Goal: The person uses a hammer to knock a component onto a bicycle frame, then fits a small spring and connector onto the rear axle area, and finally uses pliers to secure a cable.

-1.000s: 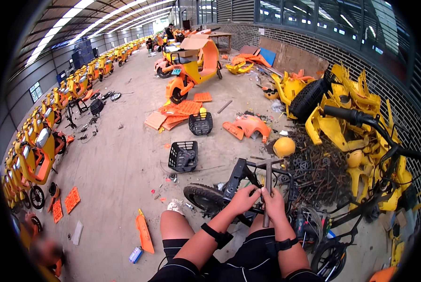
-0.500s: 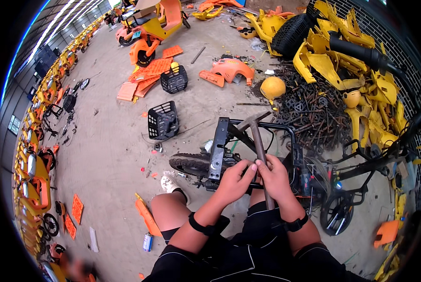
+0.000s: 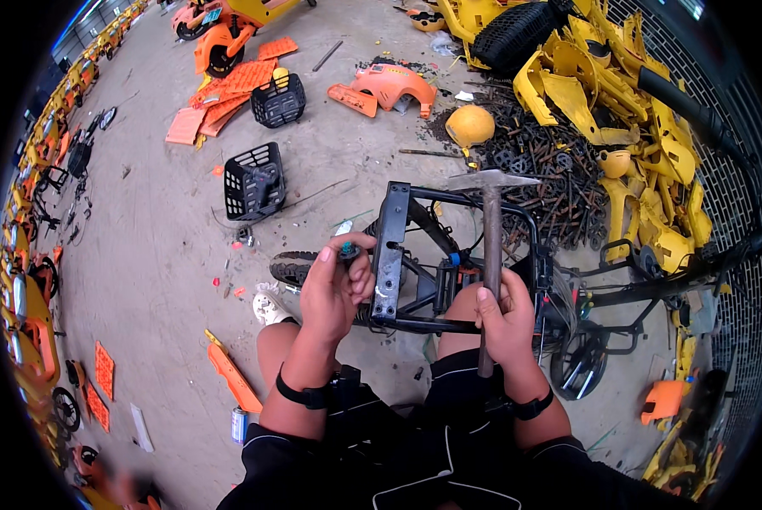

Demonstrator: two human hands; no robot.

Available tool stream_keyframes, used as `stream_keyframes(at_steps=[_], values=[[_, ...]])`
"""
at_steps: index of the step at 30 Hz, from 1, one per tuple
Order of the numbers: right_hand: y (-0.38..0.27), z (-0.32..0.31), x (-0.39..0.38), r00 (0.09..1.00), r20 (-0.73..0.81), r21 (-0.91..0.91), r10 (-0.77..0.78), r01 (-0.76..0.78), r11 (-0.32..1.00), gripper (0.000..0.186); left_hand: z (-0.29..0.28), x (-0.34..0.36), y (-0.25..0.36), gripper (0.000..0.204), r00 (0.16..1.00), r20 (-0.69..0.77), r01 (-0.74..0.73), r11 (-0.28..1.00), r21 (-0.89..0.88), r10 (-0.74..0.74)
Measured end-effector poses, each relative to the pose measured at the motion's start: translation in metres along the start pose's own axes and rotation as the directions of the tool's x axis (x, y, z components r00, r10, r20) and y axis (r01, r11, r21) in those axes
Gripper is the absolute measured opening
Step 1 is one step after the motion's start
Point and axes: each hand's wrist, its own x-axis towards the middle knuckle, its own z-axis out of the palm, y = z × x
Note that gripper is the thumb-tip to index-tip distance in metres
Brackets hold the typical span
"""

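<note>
Currently, right grip (image 3: 508, 321) wrapped round the hammer (image 3: 491, 229), low on the handle; head points far, the butt showing just below the hand, over the lap. Left grip (image 3: 330, 293) raised just left of the frame (image 3: 392, 246), fingers curled about a small piece (image 3: 348, 250), dark with a green tip; exact kind too small to tell. Frame in front of the body, its plate side on the left, tyre (image 3: 291, 269) beyond that. Cannot tell whether the hammer touches the frame. Dark scrap (image 3: 560, 161) heaped far right.

Handling, as judged: keep the piece at the fingertips, green end visible, so it can be turned and checked without regrasping; dropped, it could be lost in the floor litter. Low hold suits a full swing; for light taps, choke up toward the head. Leg (image 3: 462, 308) shows through the frame: best kept out of the hammer's line. Left fingers likewise clear.
</note>
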Motion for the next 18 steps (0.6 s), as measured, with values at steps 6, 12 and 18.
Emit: stream_keyframes(at_steps=[6, 12, 18], values=[[0.002, 0.024, -0.002, 0.998, 0.021, -0.198, -0.063, 0.066, 0.978, 0.037, -0.03, 0.003, 0.005, 0.046, 1.0, 0.001, 0.026, 0.991, 0.13, -0.026], [-0.014, 0.009, 0.0, 0.999, 0.049, 0.034, -0.015, 0.014, 0.999, 0.038, -0.053, 0.023, -0.016, 0.032, 0.996, -0.066, -0.043, 0.946, 0.321, 0.068], [-0.065, 0.011, 0.033, 0.979, 0.001, 0.415, -0.205, 0.186, 0.89, 0.036, -0.062, 0.045, -0.031, 0.023, 0.976, -0.067, -0.124, 0.781, 0.612, 0.207]])
